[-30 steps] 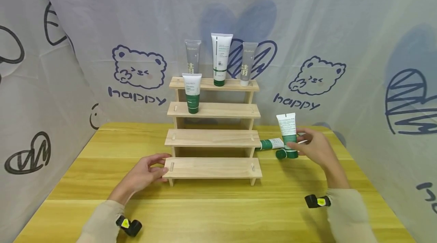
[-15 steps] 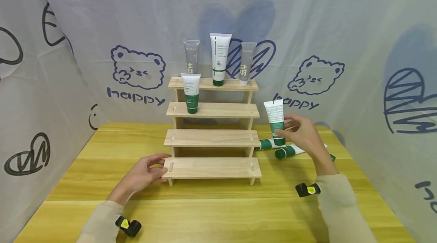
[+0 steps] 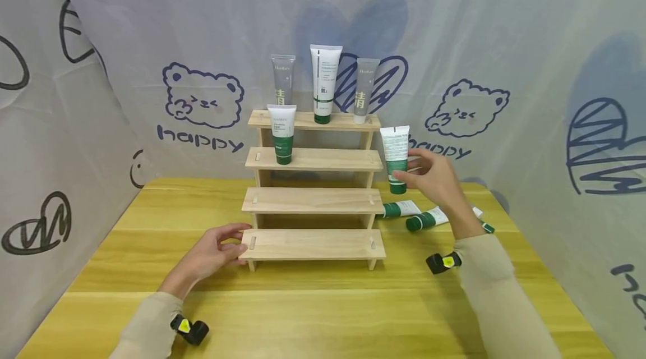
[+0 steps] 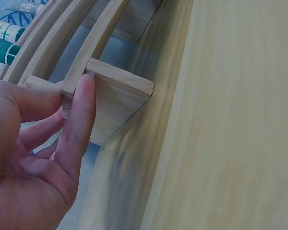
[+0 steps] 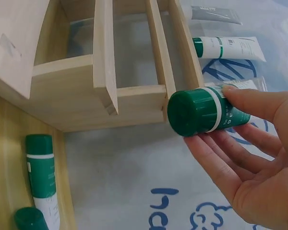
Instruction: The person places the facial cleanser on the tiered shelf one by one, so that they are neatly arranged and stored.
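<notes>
Wooden four-tier shelf (image 3: 313, 200) | four standing tubes (image 3: 325, 81) | hands: left (image 3: 209, 252) pinching shelf, right (image 3: 433, 178) one tube (image 3: 396, 151)

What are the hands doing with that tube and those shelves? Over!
Right hand holds green-and-white tube aloft, cap down, right of wooden rack. Left hand pinches left end of bottom shelf. Nothing seen between tube and rack.
</notes>
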`<state>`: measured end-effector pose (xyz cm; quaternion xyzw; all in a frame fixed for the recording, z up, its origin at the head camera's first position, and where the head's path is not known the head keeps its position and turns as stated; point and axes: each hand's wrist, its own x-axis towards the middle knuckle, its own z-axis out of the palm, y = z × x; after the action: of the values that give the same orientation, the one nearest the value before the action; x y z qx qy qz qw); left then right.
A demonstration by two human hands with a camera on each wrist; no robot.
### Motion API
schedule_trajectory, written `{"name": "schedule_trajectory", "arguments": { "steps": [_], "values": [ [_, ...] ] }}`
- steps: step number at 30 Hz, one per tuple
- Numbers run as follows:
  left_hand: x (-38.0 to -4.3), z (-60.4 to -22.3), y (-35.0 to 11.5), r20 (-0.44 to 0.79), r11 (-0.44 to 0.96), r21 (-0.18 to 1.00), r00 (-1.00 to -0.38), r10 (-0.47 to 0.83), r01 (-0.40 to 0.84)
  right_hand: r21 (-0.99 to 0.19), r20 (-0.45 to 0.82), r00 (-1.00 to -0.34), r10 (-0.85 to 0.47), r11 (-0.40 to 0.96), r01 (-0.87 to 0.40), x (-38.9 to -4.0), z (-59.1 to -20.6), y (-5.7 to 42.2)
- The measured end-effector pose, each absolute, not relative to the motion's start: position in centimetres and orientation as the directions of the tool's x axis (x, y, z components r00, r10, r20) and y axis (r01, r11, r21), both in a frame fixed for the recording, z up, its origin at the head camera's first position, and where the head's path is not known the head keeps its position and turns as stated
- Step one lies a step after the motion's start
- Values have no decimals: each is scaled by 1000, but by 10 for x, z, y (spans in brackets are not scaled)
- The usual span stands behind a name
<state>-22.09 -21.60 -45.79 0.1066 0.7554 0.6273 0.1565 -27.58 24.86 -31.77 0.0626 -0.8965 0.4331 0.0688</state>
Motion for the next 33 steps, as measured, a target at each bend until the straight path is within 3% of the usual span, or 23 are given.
{"name": "schedule_trajectory", "arguments": {
  "steps": [10, 33],
  "values": [
    [-221, -458, -215, -98, 191, 981, -928, 358, -30, -846, 176, -983, -59, 501, -182, -294, -313, 224],
    [-222, -459, -215, -99, 222, 975, -933, 345, -21, -885, 272, -959, -86, 370, -284, -332, -310, 159]
  ]
}}
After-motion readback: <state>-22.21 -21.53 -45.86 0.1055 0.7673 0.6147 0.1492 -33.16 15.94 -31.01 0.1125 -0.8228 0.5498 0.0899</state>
